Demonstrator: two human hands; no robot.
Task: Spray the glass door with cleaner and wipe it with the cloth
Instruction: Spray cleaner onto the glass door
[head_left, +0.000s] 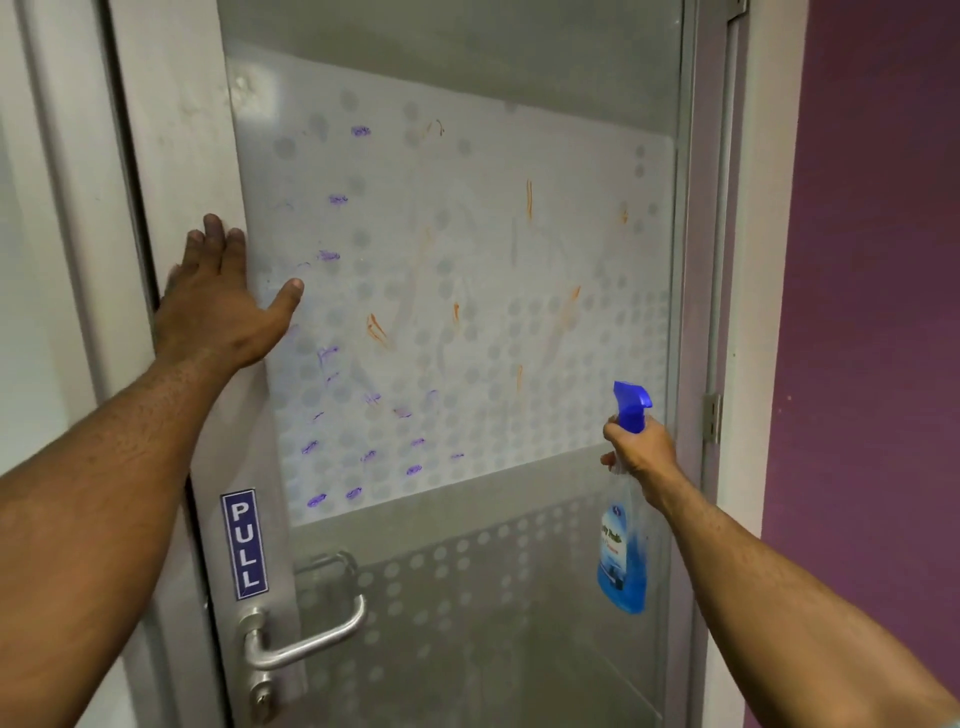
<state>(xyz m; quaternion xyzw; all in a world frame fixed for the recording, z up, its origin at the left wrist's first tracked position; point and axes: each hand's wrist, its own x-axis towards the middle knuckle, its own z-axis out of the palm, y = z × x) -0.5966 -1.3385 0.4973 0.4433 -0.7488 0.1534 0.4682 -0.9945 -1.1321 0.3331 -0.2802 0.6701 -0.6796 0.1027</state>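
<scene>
The glass door (467, 234) fills the view, its frosted dotted panel smeared with purple and orange marks. My left hand (218, 306) presses flat against the door's left frame and the edge of the glass, fingers straight and spread. My right hand (636, 452) grips the neck of a clear spray bottle (623, 561) of blue cleaner at the lower right of the panel. Its blue trigger head (632, 405) points up and left toward the glass. No cloth is in view.
A metal lever handle (306, 639) and a blue PULL sticker (244, 543) sit on the door's left stile. A hinge (712, 418) is on the right frame. A purple wall (878, 260) stands at the right, a white frame (52, 208) at the left.
</scene>
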